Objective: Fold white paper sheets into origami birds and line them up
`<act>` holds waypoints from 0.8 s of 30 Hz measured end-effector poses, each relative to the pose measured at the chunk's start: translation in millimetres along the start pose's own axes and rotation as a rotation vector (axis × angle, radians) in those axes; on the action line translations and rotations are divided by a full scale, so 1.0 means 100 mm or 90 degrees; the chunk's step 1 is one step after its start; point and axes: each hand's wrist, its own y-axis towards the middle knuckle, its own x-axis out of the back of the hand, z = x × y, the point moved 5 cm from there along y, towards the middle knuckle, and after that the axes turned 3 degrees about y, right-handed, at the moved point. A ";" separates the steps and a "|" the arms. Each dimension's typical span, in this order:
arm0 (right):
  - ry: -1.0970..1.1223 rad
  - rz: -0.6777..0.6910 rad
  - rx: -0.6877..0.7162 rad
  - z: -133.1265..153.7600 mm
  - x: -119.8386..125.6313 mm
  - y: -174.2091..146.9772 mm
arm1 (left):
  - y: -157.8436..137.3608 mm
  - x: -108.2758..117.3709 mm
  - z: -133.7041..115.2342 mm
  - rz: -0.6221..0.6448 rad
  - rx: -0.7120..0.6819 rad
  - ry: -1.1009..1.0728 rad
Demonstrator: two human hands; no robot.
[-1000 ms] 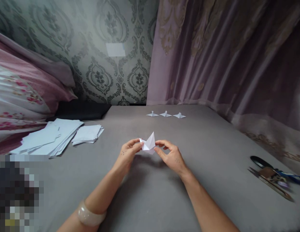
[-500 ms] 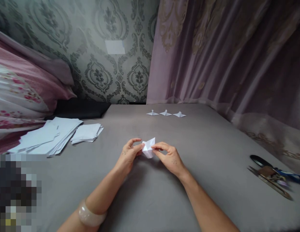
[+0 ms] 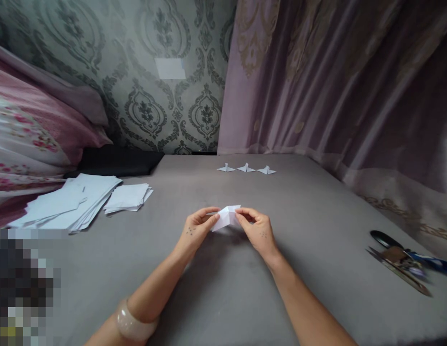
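A small creased piece of white paper (image 3: 228, 216) spans the gap between my two hands, just above the grey tabletop. My left hand (image 3: 199, 228) pinches its left edge between thumb and fingers. On the other side my right hand (image 3: 256, 229) grips the right edge in the same way. The paper has a fold down its middle and slants lower at the left. Farther back stand three folded paper birds in a row: the left bird (image 3: 226, 167), the middle bird (image 3: 246, 167) and the right bird (image 3: 266, 170).
At the left lie a fanned stack of white sheets (image 3: 97, 192) and a smaller pile of square papers (image 3: 126, 197). Scissors (image 3: 400, 271) and a blue-handled tool (image 3: 430, 262) lie at the right. A black flat item (image 3: 118, 162) rests at the back left, by patterned wallpaper and curtains.
The folded paper has been turned and spread wider between my hands. My right hand has shifted slightly right, and both hands still pinch it.
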 end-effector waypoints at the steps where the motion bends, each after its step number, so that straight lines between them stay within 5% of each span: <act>1: 0.000 0.001 0.001 -0.01 -0.01 0.00 | 0.00 0.01 -0.01 -0.012 -0.012 0.012; 24: 0.036 0.071 0.060 0.07 -0.13 -0.07 | 0.05 0.00 -0.02 0.027 -0.187 0.099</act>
